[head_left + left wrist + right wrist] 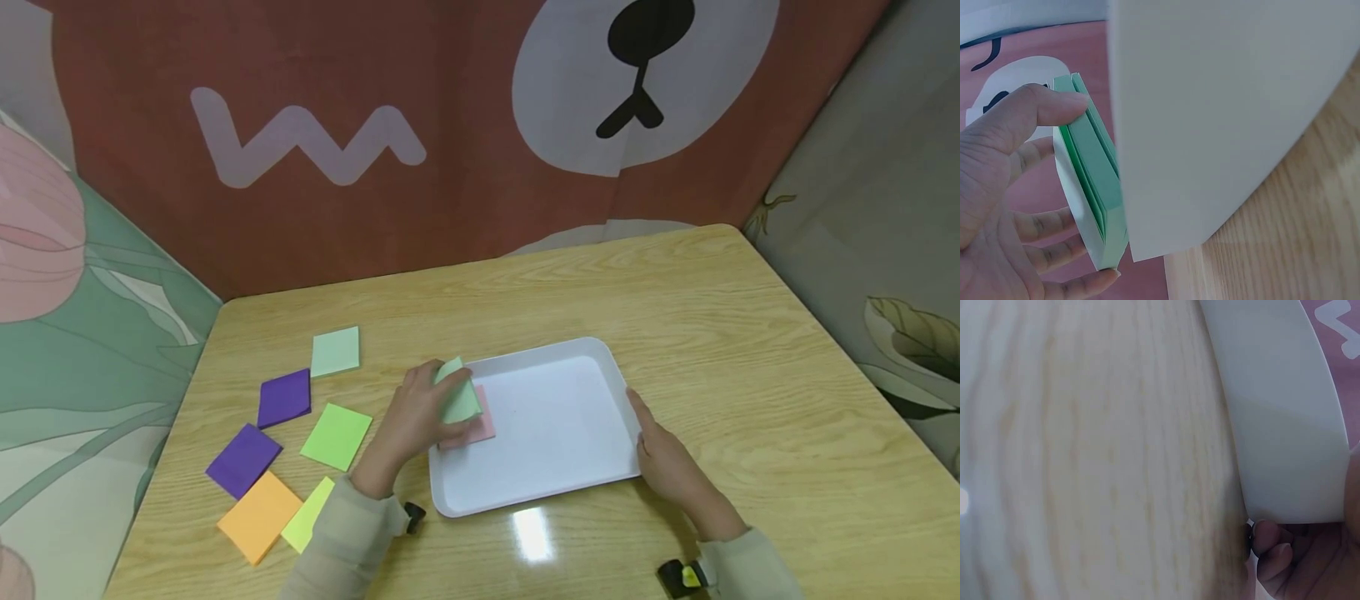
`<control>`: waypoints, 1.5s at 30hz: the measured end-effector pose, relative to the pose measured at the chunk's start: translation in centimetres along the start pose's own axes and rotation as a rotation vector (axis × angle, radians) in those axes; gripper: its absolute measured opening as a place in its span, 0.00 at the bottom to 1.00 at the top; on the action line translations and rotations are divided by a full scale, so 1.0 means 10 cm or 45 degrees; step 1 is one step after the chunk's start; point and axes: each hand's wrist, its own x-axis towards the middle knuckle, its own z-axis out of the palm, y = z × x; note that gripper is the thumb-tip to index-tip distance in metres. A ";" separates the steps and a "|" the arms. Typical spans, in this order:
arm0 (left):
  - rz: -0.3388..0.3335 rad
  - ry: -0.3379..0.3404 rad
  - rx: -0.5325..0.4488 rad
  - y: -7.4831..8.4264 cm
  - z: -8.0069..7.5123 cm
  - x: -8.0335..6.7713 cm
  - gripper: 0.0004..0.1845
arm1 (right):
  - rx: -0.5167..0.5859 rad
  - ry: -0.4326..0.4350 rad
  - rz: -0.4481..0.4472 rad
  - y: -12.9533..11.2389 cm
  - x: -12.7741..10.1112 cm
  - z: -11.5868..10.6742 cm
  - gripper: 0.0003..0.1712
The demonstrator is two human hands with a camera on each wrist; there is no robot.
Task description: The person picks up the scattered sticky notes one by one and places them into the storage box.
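Note:
A white rectangular tray (558, 417) lies on the wooden table, slightly turned. Over its left end my left hand (412, 417) grips a pale green sticky note pad (461, 398), thumb on one edge and fingers along the opposite side. The left wrist view shows the pad (1094, 169) edge-on, its layers slightly fanned, close to the tray wall (1210, 125). Beneath it in the head view, a pink sticky note pad (485, 421) sits inside the tray, partly covered. At the tray's right end my right hand (671, 467) holds the rim, its fingertips (1266, 535) curled at the corner.
Left of the tray lie more sticky note pads: pale green (336, 352), purple (285, 397), another purple (243, 460), lime green (337, 437), orange (259, 517), and yellow-green (306, 518) partly behind my left sleeve. A printed cloth (465, 200) hangs behind the table (750, 350).

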 end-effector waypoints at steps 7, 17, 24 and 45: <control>0.007 0.005 -0.011 0.00 0.02 0.00 0.34 | -0.008 0.008 -0.008 0.00 0.00 0.00 0.31; 0.010 -0.019 -0.025 0.00 0.04 0.01 0.35 | -0.011 0.007 -0.011 0.01 0.00 0.00 0.31; 0.034 -0.005 -0.029 -0.01 0.07 0.00 0.34 | -0.015 0.017 -0.010 0.02 0.01 0.01 0.32; -0.015 -0.054 -0.020 0.00 0.11 0.02 0.34 | 0.000 0.015 0.002 0.00 0.01 0.00 0.31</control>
